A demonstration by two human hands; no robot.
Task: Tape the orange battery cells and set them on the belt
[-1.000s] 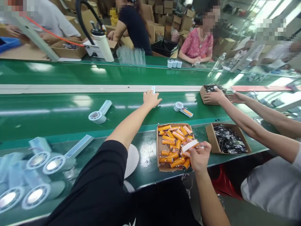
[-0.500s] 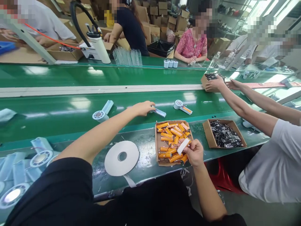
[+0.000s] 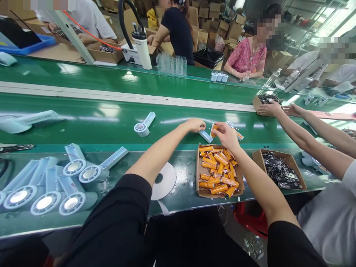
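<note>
My left hand (image 3: 196, 126) is closed on a light blue handheld fan housing (image 3: 205, 136), its open handle pointing right over the green belt. Close beside it, my right hand (image 3: 226, 134) pinches an orange battery (image 3: 214, 129) just above the handle's end. Below my right hand is a cardboard box (image 3: 198, 187) heaped with orange batteries (image 3: 221, 158). Partly hidden behind my right hand lies another fan housing (image 3: 239, 136) with something orange in its handle. My left arm partly covers a roll of white tape (image 3: 168, 183).
Several blue fan housings (image 3: 73, 167) lie at the left; another fan (image 3: 141, 128) rests on the belt (image 3: 111, 128). A box of black circuit boards (image 3: 280, 170) stands right. A co-worker's hands (image 3: 271, 108) hold a similar box (image 3: 257, 104). Other people sit across the belt.
My right hand has moved from the battery box up to the fan housing, carrying the battery. The view has swung left, showing more fan housings there.
</note>
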